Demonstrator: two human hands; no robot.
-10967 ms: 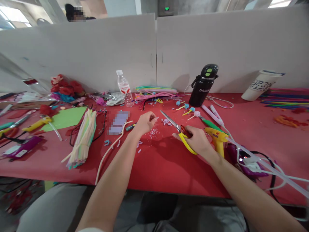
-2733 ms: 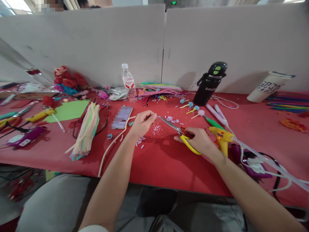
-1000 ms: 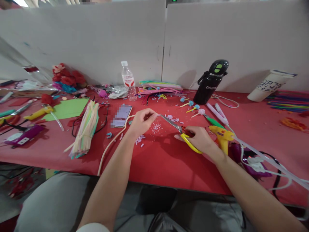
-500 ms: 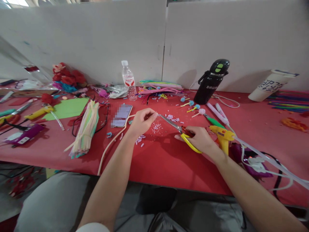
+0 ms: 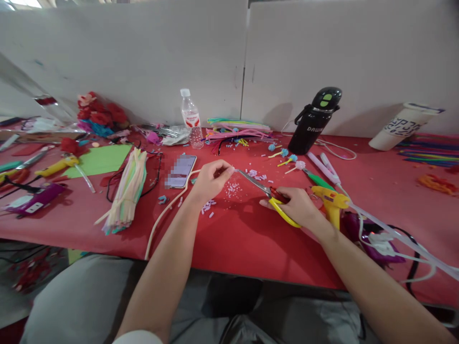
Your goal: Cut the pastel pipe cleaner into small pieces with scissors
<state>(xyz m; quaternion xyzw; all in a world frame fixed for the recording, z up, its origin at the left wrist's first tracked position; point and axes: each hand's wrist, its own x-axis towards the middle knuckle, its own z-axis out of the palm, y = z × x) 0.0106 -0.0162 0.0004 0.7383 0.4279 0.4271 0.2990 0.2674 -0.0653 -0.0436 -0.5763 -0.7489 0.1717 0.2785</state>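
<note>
My left hand (image 5: 216, 177) is closed in a pinch, with thumb and forefinger on a tiny pale pinkish piece that barely shows. My right hand (image 5: 296, 205) grips scissors (image 5: 253, 181) with yellow-and-red handles. The tips of their blades reach the left fingertips; whether the blades touch the piece I cannot tell. On the red table below lie white-pink trimmings (image 5: 233, 190) and short lilac pieces (image 5: 208, 206) of what looks like pipe cleaner. A cream cord (image 5: 159, 220) runs along the left forearm and passes behind the left hand.
A phone (image 5: 181, 171) and a bundle of pale pipe cleaners (image 5: 128, 191) lie left. Behind stand a plastic bottle (image 5: 191, 119) and a black flask (image 5: 314, 122). To the right are small fuzzy flowers (image 5: 299, 165), a yellow glue gun (image 5: 333, 203) and a white cup (image 5: 401, 126).
</note>
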